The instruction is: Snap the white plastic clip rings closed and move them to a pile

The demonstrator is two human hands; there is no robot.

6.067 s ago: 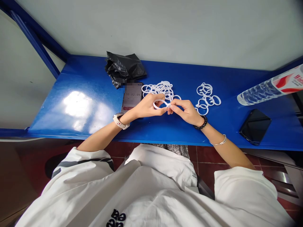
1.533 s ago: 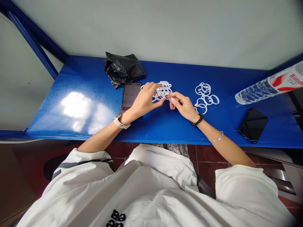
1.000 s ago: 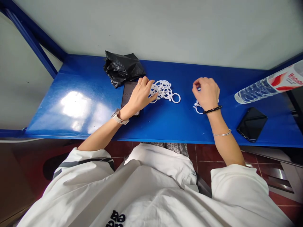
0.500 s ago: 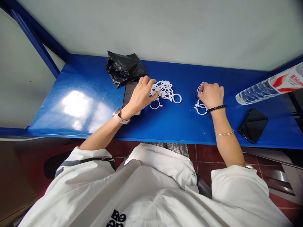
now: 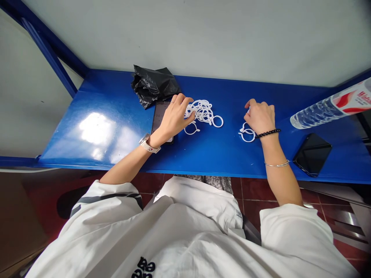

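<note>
A heap of white plastic rings (image 5: 203, 111), some with small tabs, lies on the blue table. My left hand (image 5: 176, 116) rests at the heap's left edge, its thumb and fingers apart, with part of the heap hidden behind it. One ring (image 5: 217, 121) sticks out on the heap's right. Farther right, my right hand (image 5: 261, 116) hovers over a smaller group of white rings (image 5: 247, 135). Its thumb and forefinger are spread apart. A bit of white shows beneath the fingers, and the rest there is covered by the hand.
A phone (image 5: 158, 114) with a lit screen lies partly under my left forearm. Behind it sits a crumpled black plastic bag (image 5: 155, 85). On the right are a water bottle (image 5: 321, 110) and a dark phone (image 5: 313, 154). The blue table (image 5: 203, 158) ends close to my body.
My right thumb and forefinger have parted, and the ring that showed beside them is now mostly hidden under the hand. The left hand stays by the heap. The view has shifted slightly.
</note>
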